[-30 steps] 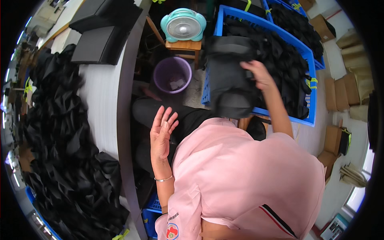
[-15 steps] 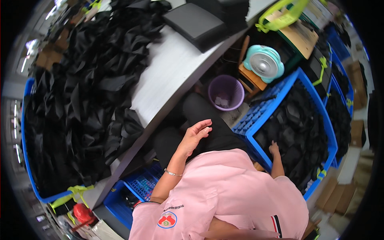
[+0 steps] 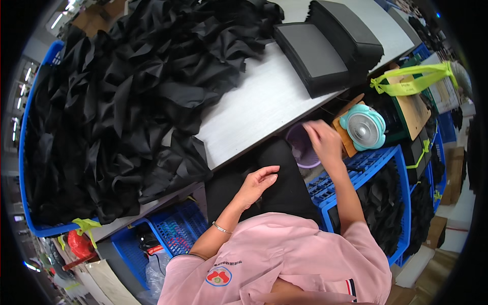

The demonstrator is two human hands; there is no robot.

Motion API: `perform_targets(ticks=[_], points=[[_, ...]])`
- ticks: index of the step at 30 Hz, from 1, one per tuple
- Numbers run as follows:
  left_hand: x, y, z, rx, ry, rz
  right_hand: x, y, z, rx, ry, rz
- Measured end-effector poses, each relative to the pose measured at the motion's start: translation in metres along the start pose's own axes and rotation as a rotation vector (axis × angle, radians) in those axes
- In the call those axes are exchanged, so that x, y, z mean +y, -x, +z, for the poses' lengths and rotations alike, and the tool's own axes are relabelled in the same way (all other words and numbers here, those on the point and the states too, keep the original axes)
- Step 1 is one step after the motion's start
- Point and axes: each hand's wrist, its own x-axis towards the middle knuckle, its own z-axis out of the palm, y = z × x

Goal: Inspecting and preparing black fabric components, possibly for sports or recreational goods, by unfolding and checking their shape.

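My left hand (image 3: 258,185) hovers over my black-trousered lap, fingers loosely stretched and nothing visible in it. Raised over the purple bin (image 3: 308,161), my right hand (image 3: 325,140) is smeared by motion; whether it holds anything does not show. The white table (image 3: 249,119) runs in front of me. On its left lies a large heap of black fabric pieces (image 3: 122,96), partly inside a blue crate (image 3: 26,173). Two stacks of black pieces, a nearer stack (image 3: 312,51) and a farther stack (image 3: 351,30), stand at the table's far right.
To my right is a blue crate (image 3: 406,203) full of black pieces. A turquoise fan (image 3: 365,128) sits on a small wooden stand beside the bin. A yellow-green strap (image 3: 417,76) hangs beyond it. Under the table at left is another blue crate (image 3: 180,229).
My right hand has come up from the right-hand crate to above the bin. My left hand stays over my lap. The view has swung left, showing more of the table and stacks.
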Motion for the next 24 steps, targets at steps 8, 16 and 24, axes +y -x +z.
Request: perform_targets(ticks=[8, 16, 24], points=[[0.05, -0.003, -0.015, 0.084, 0.018, 0.185, -0.019, -0.199, 0.157, 0.107, -0.459, 0.161], [0.122, -0.022, -0.012, 0.601, -0.551, 0.975, -0.075, -0.162, 0.098, 0.552, -0.111, -0.324], [0.123, -0.041, 0.013, 0.699, -0.756, 1.141, -0.095, -0.024, 0.047, 0.405, -0.043, -0.259]])
